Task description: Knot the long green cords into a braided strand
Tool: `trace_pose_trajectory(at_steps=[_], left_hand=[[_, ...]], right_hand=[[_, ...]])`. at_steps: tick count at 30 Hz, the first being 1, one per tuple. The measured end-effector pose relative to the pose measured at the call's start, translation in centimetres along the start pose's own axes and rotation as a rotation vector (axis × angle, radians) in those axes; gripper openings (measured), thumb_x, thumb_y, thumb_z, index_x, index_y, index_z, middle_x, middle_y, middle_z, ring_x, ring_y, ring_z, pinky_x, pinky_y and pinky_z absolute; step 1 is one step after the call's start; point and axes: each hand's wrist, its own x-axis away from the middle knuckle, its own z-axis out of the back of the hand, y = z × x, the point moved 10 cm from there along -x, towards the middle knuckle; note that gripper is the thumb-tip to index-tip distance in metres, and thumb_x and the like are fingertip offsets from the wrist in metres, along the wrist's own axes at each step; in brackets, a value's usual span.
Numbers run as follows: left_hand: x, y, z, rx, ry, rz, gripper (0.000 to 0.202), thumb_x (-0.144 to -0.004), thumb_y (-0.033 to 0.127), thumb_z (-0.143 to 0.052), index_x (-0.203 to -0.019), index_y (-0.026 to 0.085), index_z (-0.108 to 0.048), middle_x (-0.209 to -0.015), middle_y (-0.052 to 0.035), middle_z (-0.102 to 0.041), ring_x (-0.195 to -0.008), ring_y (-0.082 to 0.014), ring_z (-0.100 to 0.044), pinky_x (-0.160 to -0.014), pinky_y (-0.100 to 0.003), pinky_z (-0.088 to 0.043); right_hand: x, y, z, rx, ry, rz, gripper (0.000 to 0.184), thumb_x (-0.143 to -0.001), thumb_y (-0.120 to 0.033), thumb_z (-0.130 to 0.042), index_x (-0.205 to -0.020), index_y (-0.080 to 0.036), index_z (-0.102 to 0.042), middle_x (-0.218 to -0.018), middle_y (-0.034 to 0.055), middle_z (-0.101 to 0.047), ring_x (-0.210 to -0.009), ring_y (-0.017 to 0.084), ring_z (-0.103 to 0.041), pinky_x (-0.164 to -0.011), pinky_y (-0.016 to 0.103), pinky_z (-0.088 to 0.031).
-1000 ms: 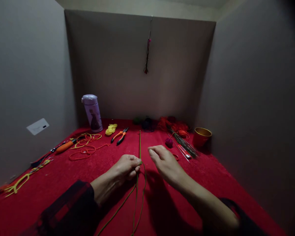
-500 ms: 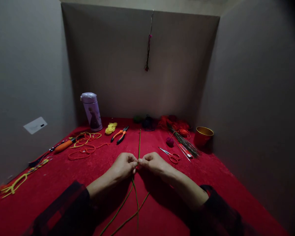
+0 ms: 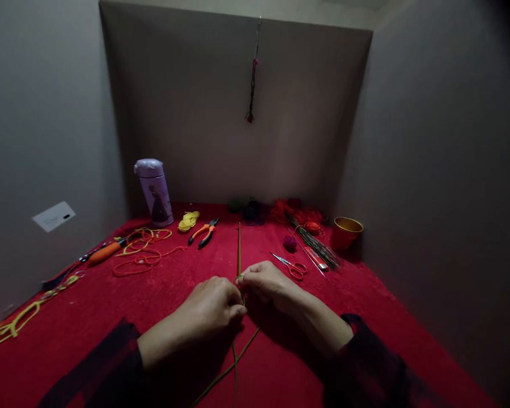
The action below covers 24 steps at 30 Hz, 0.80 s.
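Note:
A green cord [image 3: 239, 249] runs straight from the far side of the red cloth to my fingers, and its loose strands trail toward me, two of them crossing. My right hand [image 3: 267, 281] pinches the cord where the straight part ends. Just below and to the left, my left hand [image 3: 215, 303] is closed, thumb against the fingers, around a strand near the same spot. The fingers partly hide the place where the strands meet. Close to my right hand lie scissors [image 3: 296, 271] with red handles.
Orange-handled pliers [image 3: 204, 232], yellow yarn [image 3: 188, 221] and a purple bottle [image 3: 155, 195] stand back left. Orange cord [image 3: 136, 265] and an orange-handled tool [image 3: 105, 253] lie left. On the right are a purple ball [image 3: 289, 243], thin stems [image 3: 318, 249] and a red cup [image 3: 345, 235]. A braided piece [image 3: 252, 90] hangs at the back.
My left hand has moved down toward me and turned over, its back now up. My right hand stays pinching at nearly the same place. The view has shifted slightly.

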Motion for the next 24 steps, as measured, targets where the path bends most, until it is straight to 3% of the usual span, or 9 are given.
trace_pose_trajectory(at_steps=[2, 5, 6, 10, 14, 17, 21, 23, 24], left_hand=[[-0.3, -0.6, 1.1, 0.086, 0.034, 0.048, 0.032, -0.071, 0.034, -0.059, -0.046, 0.015, -0.053, -0.042, 0.0025, -0.042, -0.041, -0.0080, -0.033, -0.043, -0.022, -0.018], [-0.8, -1.6, 3.6, 0.307, 0.221, 0.108, 0.028, -0.071, 0.038, -0.059, -0.056, 0.014, -0.056, -0.046, 0.0020, -0.047, -0.042, -0.0080, -0.036, -0.043, -0.020, -0.023], [-1.0, -1.7, 3.5, 0.394, 0.223, 0.119, 0.025, -0.071, 0.037, -0.059, -0.061, 0.014, -0.057, -0.047, 0.0022, -0.048, -0.042, -0.0079, -0.037, -0.043, -0.020, -0.024], [-1.9, -1.6, -0.6, 0.613, -0.024, 0.166, 0.025, -0.073, 0.039, -0.054, -0.066, 0.015, -0.054, -0.046, 0.0036, -0.047, -0.034, -0.0070, -0.035, -0.039, -0.020, -0.022], [-2.6, -2.5, -1.2, 0.579, 0.036, 0.152, 0.029, -0.072, 0.037, -0.053, -0.053, 0.015, -0.049, -0.042, 0.0052, -0.040, -0.036, -0.0057, -0.030, -0.040, -0.020, -0.020], [-2.9, -3.6, -0.4, 0.526, 0.128, 0.161, 0.020, -0.066, 0.030, -0.057, -0.056, 0.012, -0.056, -0.045, 0.0044, -0.044, -0.042, -0.0072, -0.035, -0.043, -0.020, -0.023], [-2.8, -4.2, 0.2, 0.526, 0.191, 0.188, 0.020, -0.065, 0.029, -0.058, -0.054, 0.014, -0.052, -0.044, 0.0038, -0.045, -0.041, -0.0076, -0.038, -0.042, -0.020, -0.024], [-2.5, -3.9, -0.4, 0.609, 0.139, 0.207, 0.024, -0.069, 0.032, -0.057, -0.053, 0.015, -0.050, -0.042, 0.0029, -0.045, -0.036, -0.0062, -0.033, -0.039, -0.020, -0.019], [-2.4, -3.6, -0.8, 0.665, 0.092, 0.214, 0.026, -0.071, 0.033, -0.055, -0.053, 0.014, -0.051, -0.041, 0.0025, -0.045, -0.033, -0.0053, -0.030, -0.038, -0.021, -0.016]], right_hand=[[0.0, 0.2, -0.2, -0.074, -0.030, -0.014, 0.020, -0.071, -0.019, -0.052, -0.052, -0.016, -0.044, -0.043, -0.0065, -0.032, -0.040, 0.006, -0.026, -0.038, 0.022, -0.015], [0.0, 0.7, -0.4, -0.147, -0.048, -0.057, 0.023, -0.072, -0.022, -0.053, -0.052, -0.017, -0.043, -0.041, -0.0074, -0.030, -0.039, 0.005, -0.022, -0.038, 0.023, -0.013], [0.0, 0.8, -0.4, -0.156, -0.052, -0.057, 0.023, -0.072, -0.022, -0.054, -0.052, -0.017, -0.043, -0.041, -0.0075, -0.031, -0.039, 0.005, -0.022, -0.038, 0.023, -0.013], [-0.2, 1.3, -0.7, -0.148, -0.061, -0.048, 0.018, -0.071, -0.024, -0.056, -0.057, -0.015, -0.050, -0.043, -0.0074, -0.033, -0.038, 0.005, -0.023, -0.038, 0.022, -0.012], [-0.8, 2.2, -0.4, -0.113, -0.023, -0.068, 0.021, -0.073, -0.025, -0.055, -0.057, -0.016, -0.045, -0.044, -0.0077, -0.032, -0.039, 0.005, -0.023, -0.039, 0.022, -0.013], [-1.1, 2.2, -0.1, 0.066, 0.005, -0.084, 0.021, -0.075, -0.023, -0.053, -0.057, -0.016, -0.047, -0.045, -0.0060, -0.036, -0.041, 0.006, -0.028, -0.041, 0.022, -0.016], [1.6, -1.7, 0.9, 0.498, 0.196, 0.112, 0.028, -0.084, -0.023, -0.046, -0.060, -0.014, -0.054, -0.057, 0.0016, -0.053, -0.051, 0.009, -0.040, -0.048, 0.023, -0.024], [4.7, -3.4, -0.4, 0.629, 0.168, 0.182, 0.029, -0.088, -0.024, -0.041, -0.069, -0.014, -0.060, -0.063, 0.0040, -0.058, -0.051, 0.010, -0.043, -0.049, 0.024, -0.027], [6.5, -4.0, -2.1, 0.679, 0.062, 0.218, 0.027, -0.089, -0.022, -0.040, -0.073, -0.015, -0.062, -0.064, 0.0046, -0.060, -0.050, 0.011, -0.045, -0.048, 0.024, -0.029]])
